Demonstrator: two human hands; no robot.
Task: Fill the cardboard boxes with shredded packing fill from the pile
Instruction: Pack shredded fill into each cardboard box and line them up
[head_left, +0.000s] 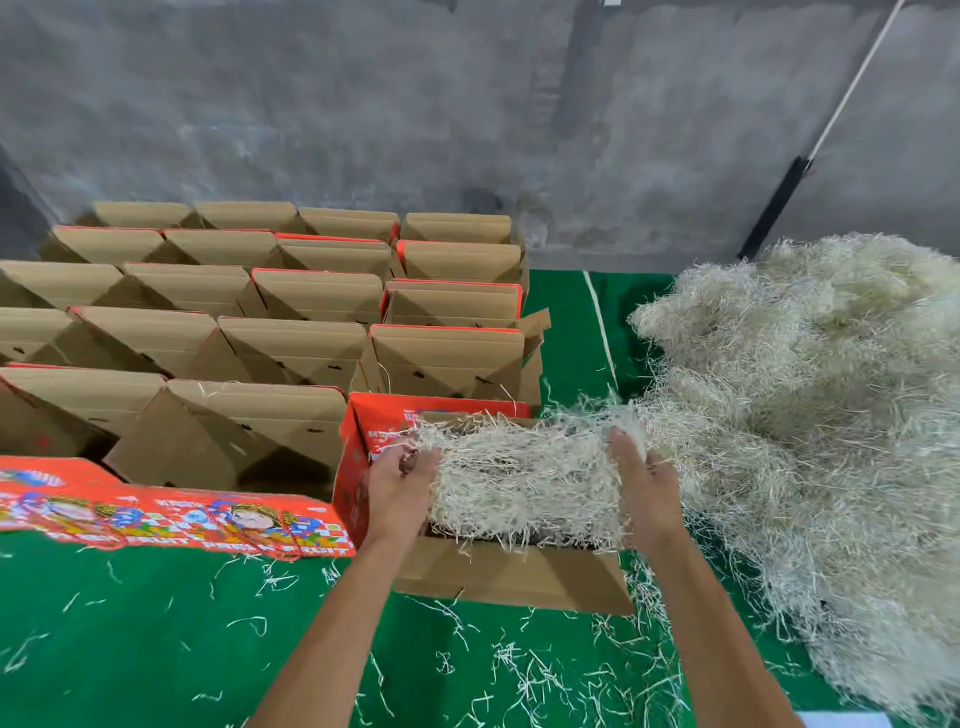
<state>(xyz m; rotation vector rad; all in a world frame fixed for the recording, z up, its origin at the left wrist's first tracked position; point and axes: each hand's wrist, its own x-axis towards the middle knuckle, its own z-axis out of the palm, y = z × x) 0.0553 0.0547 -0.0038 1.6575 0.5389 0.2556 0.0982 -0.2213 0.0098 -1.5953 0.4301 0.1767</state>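
A green floor covering (156, 623) carries everything — rows of open cardboard boxes (291, 343) with orange printed outsides stand on its left half, packed side by side up to a grey wall. A large pale pile of shredded fill (810, 415) lies on the right, and loose strands (519, 670) are scattered across the near green surface.

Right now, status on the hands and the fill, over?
Left hand and right hand grip a bundle of fill over the open box. Pile to the right. Nothing blocking.
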